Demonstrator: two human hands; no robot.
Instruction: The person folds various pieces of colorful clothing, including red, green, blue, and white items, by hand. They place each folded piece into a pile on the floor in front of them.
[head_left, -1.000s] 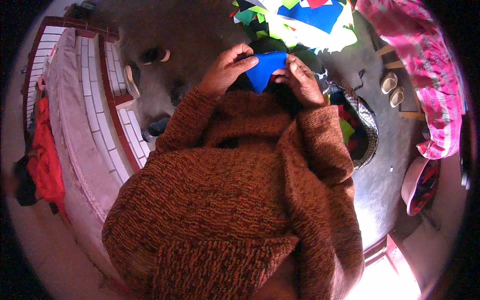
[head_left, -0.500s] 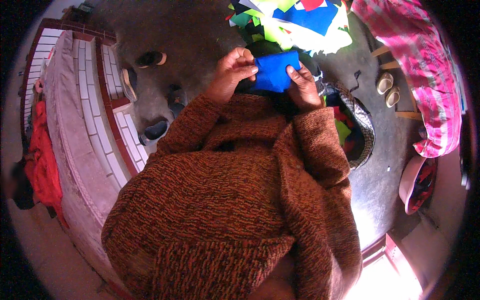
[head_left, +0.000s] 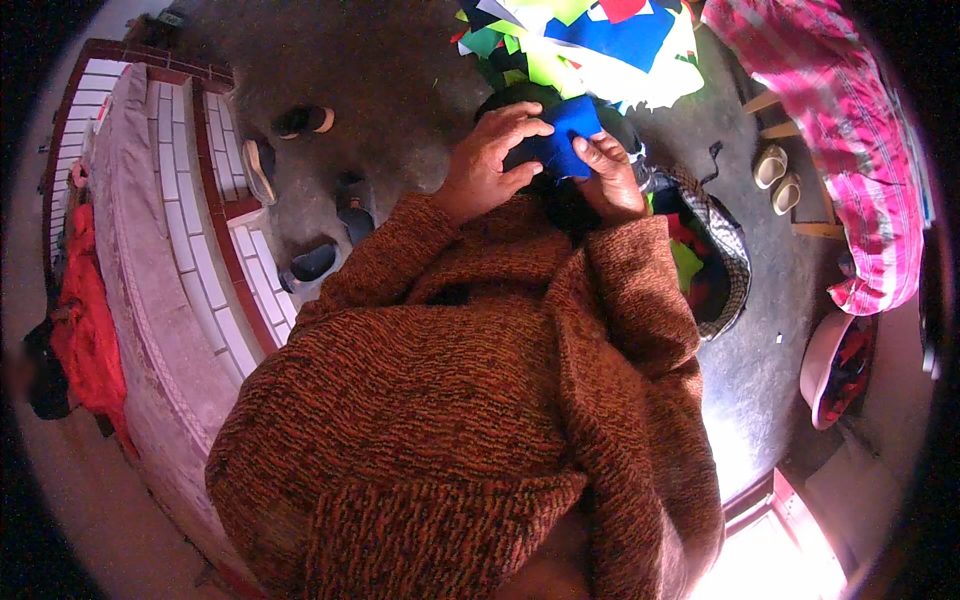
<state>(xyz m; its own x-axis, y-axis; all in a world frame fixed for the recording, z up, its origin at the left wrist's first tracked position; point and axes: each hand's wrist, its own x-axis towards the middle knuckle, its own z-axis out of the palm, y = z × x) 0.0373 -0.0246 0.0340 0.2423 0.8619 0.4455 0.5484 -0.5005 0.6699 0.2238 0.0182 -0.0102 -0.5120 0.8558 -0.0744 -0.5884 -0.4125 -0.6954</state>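
Note:
A piece of blue cloth (head_left: 572,130), now a narrow folded rectangle, is held up over my lap. My right hand (head_left: 608,175) grips its right side, the thumb lying across the front and the other fingers behind. At the cloth's left edge is my left hand (head_left: 490,160), thumb and fingers spread apart, the fingertips close to the fold. Whether they touch it I cannot tell. Both arms are in brown knitted sleeves.
Beyond my hands lies a heap of bright cloth scraps (head_left: 610,50). A checked bag (head_left: 735,250) with scraps inside stands at my right. Shoes (head_left: 258,170) lie at left, pale slippers (head_left: 778,180) at right, near a pink cloth (head_left: 850,150) and a pink basin (head_left: 818,370).
The blue cloth has gone from a wider rectangle to a narrower folded one. My left hand has let go of its left end and spread its fingers; my right hand keeps its grip.

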